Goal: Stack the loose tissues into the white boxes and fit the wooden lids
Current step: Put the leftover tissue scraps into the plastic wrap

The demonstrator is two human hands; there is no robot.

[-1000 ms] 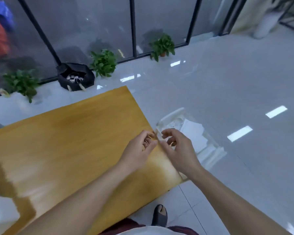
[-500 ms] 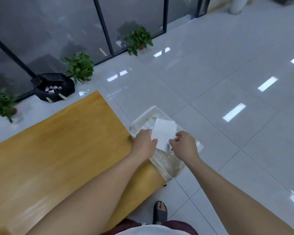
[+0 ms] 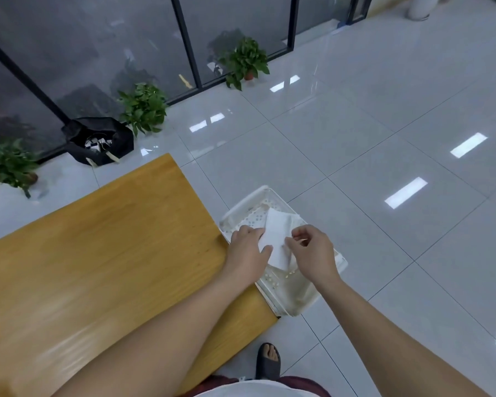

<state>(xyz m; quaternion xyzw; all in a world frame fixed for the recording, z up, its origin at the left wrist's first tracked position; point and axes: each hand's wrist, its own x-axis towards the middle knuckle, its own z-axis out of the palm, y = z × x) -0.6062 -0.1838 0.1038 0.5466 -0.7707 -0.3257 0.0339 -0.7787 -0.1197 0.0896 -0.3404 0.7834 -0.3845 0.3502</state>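
Note:
A white perforated plastic basket stands on the floor against the right end of the wooden table. Above it a folded white tissue is held between both hands. My left hand grips its left edge with thumb and fingers. My right hand pinches the tissue's right edge with thumb and forefinger. More white tissue lies in the basket behind it. No white box and no wooden lid are in view.
Glossy white floor tiles spread to the right. Three potted plants and a black bag stand along the glass wall at the back. My sandalled foot is below the table's near corner.
The view has swung right and down from the table to the basket. Both hands moved off the table's edge and over the basket, and now hold a tissue between them.

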